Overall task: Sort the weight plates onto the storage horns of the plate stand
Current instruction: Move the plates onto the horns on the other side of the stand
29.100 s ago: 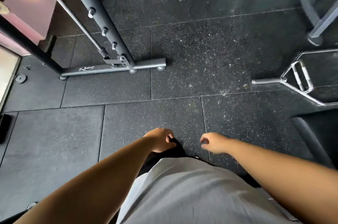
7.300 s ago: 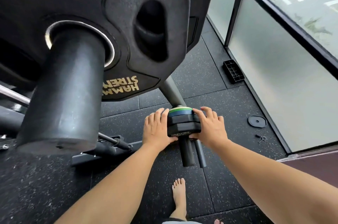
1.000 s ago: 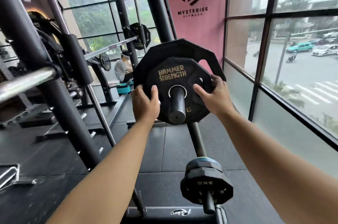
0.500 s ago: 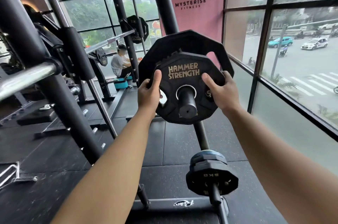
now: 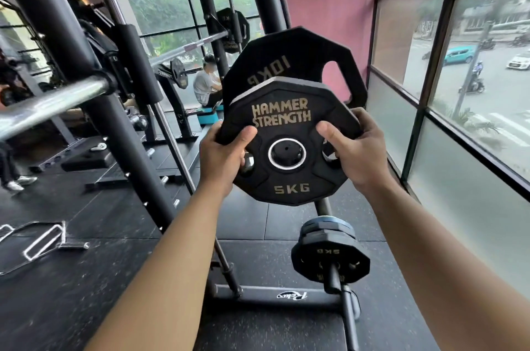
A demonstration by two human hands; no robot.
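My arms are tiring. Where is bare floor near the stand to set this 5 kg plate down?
Bare mat lies between the chrome handle and the stand's base bar, and between the lower horn's plates and the window glass. The lower horn itself is crowded: only a short tip shows.

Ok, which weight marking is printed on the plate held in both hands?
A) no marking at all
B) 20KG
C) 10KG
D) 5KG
D: the plate gripped by the left hand and the right hand reads 5KG near its lower edge; the 10KG marking is on the bigger plate behind it.
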